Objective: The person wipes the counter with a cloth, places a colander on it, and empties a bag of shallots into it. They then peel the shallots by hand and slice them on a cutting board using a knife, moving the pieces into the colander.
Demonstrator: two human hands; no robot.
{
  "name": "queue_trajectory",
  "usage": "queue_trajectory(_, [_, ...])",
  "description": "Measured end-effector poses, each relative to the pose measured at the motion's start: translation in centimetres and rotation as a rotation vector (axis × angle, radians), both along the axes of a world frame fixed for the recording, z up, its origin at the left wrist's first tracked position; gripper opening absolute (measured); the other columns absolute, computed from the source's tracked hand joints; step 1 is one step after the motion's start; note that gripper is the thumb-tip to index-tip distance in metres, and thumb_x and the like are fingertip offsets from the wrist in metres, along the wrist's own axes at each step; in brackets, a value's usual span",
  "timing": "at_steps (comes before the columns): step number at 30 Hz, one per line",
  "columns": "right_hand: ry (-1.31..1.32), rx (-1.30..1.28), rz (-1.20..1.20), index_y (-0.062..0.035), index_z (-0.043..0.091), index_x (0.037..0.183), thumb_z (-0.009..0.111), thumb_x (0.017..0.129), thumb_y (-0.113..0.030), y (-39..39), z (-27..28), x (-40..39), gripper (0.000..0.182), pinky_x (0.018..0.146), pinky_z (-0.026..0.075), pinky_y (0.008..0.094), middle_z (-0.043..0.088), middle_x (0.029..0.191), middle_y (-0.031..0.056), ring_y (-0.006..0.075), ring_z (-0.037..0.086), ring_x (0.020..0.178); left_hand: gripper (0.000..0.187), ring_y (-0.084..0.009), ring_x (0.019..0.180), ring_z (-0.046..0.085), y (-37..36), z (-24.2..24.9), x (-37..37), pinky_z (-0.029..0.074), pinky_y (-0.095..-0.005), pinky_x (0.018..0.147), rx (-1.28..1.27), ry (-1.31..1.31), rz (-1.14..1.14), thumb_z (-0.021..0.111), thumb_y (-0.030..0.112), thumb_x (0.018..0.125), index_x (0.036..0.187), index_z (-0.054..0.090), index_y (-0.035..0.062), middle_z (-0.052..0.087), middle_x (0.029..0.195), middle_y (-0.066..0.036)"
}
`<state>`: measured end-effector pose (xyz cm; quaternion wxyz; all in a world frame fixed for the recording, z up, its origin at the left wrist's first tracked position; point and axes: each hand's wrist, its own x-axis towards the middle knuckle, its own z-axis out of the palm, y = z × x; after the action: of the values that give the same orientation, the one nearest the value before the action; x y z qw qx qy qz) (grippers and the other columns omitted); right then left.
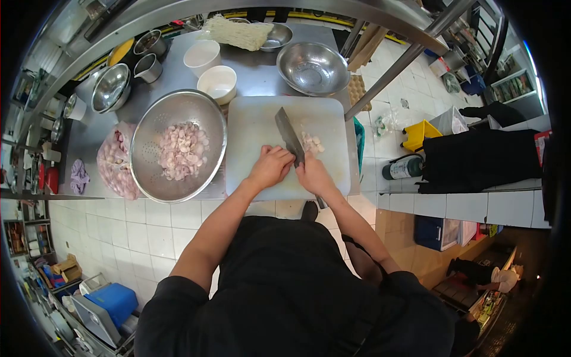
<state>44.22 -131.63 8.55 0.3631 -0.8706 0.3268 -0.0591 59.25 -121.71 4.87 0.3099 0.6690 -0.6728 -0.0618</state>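
Note:
My right hand is closed around the handle of a broad kitchen knife, whose blade points away from me over a white cutting board. Just left of the blade, my left hand presses down on the board with curled fingers; whatever lies under the fingertips is hidden. Pale cut pieces, perhaps shallot or garlic, lie to the right of the blade. Left of the board, a large steel colander holds a heap of peeled pinkish shallots or garlic cloves.
A plastic bag of similar bulbs sits beside the colander. Behind are white tubs, a steel bowl and dried noodles. A metal post rises by the board's right side. A purple cloth lies far left.

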Motion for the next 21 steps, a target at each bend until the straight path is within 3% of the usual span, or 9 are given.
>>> queue_trajectory(3, [0.0,0.089,-0.064,0.0097,0.047,0.103,0.054,0.09,-0.011,0.1,1.4,0.4,0.026,0.071,0.049,0.0558,0.062,0.079,0.0352,0.0516,0.063,0.079,0.016,-0.0213,0.093,0.057,0.3,0.0,0.0,0.036,-0.0404,0.087,-0.018,0.005,0.007,0.065,0.01,0.08,0.096,0.065,0.0109,0.063,0.09,-0.001])
queue_trajectory(5, [0.037,0.049,-0.002,0.011,0.049,0.109,0.053,0.09,-0.01,0.4,0.9,0.6,0.029,0.077,0.049,0.0553,0.063,0.089,0.0357,0.0505,0.062,0.087,0.017,-0.0213,0.094,0.057,0.3,0.1,0.1,0.037,-0.0404,0.088,0.023,0.0,-0.007,0.065,0.009,0.08,0.097,0.065,0.0104,0.063,0.091,-0.001])
queue_trajectory(12, [0.011,0.061,-0.003,0.0105,0.05,0.106,0.053,0.09,-0.011,0.1,1.1,0.5,0.027,0.076,0.049,0.0552,0.062,0.089,0.0366,0.0504,0.062,0.087,0.018,-0.021,0.095,0.057,0.4,0.0,0.0,0.037,-0.0404,0.089,-0.014,-0.002,0.001,0.066,0.008,0.079,0.097,0.065,0.0101,0.063,0.091,-0.001])
queue_trajectory(14, [0.064,0.155,-0.076,0.0095,0.05,0.103,0.054,0.089,-0.01,0.4,3.3,0.7,0.024,0.077,0.049,0.0557,0.062,0.088,0.0365,0.0506,0.062,0.088,0.018,-0.0209,0.095,0.057,0.6,-0.2,-0.1,0.037,-0.0405,0.09,-0.047,0.014,0.011,0.066,0.008,0.079,0.096,0.066,0.01,0.063,0.091,-0.001])
queue_trajectory(17, [0.03,0.056,-0.006,0.0102,0.049,0.103,0.054,0.089,-0.01,0.5,1.1,0.8,0.025,0.074,0.049,0.0553,0.062,0.085,0.0357,0.0506,0.062,0.085,0.018,-0.0209,0.095,0.057,0.5,-0.4,0.0,0.037,-0.0405,0.09,-0.029,0.009,0.004,0.066,0.008,0.078,0.096,0.066,0.01,0.063,0.09,-0.001])
queue_trajectory(21, [0.047,0.109,-0.04,0.0105,0.049,0.103,0.054,0.089,-0.009,0.3,1.2,0.5,0.025,0.075,0.049,0.0554,0.062,0.087,0.0362,0.051,0.062,0.085,0.017,-0.0208,0.096,0.057,0.7,-0.8,-0.1,0.037,-0.0406,0.09,-0.058,0.017,0.005,0.066,0.008,0.078,0.096,0.065,0.0099,0.063,0.09,-0.001])
